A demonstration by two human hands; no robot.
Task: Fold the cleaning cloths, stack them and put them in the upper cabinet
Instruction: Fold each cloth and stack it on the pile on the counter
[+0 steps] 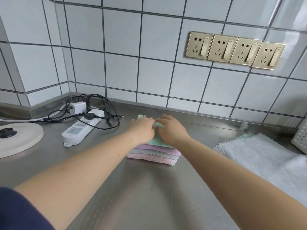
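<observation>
While left hand [143,128] & right hand [172,130] press flat, fingers straight, green cloth [156,141] beneath, atop folded stack [153,155]

Readable text: none that I can make out anywhere in my view.
Wall sockets [235,50]: four gold plates with plug holes and rocker switches; I see no lettering or numbers on them.
Power strip [82,126]: white, with a small red light near one end; any marks on its face are too small for me to read.
Charger [77,107]: plain white block plugged into the strip, no brand that I can see.
Round white base [18,140]: no label visible on it.
</observation>
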